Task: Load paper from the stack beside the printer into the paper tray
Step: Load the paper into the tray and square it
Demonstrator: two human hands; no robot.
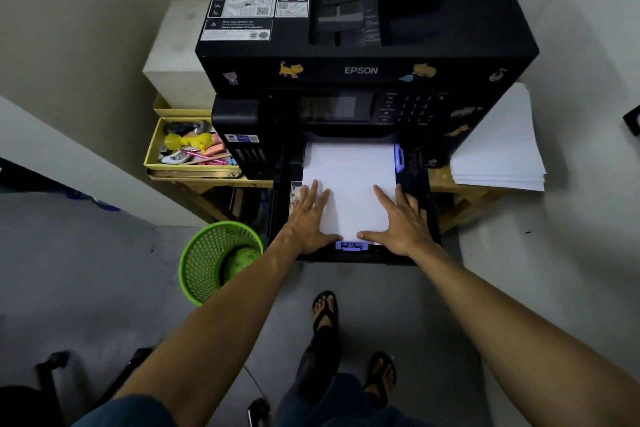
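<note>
Well advanced, by the look of it. Paper [349, 184] already lying flat in the pulled-out paper tray [415, 204] at the front of the printer [363, 69], far edge tucked under the printer body at 12 o'clock, near edge just short of the purple end guide [351, 245] at 6 o'clock. Left hand [308, 218] flat on the sheet's 8 o'clock corner, fingers straight and fanned toward 12, thumb stretched along the near edge. Right hand [403, 222] mirrored on the 4 o'clock corner, fingers likewise straight, thumb pointing toward 9. Neither grip closed on anything: both spread and pressing down, apparently settling or squaring the sheets.

Purple side guide [399, 158] standing at the paper's 3 o'clock edge, touching or very nearly so; hard to say which. Remaining stack [498, 152] resting on the wooden counter [460, 184] at 3 o'clock of the printer, well apart from both hands.

Probably left to do: snug the guides against the paper and slide the tray home. Whether more sheets are meant to go in, impossible to judge.
</note>
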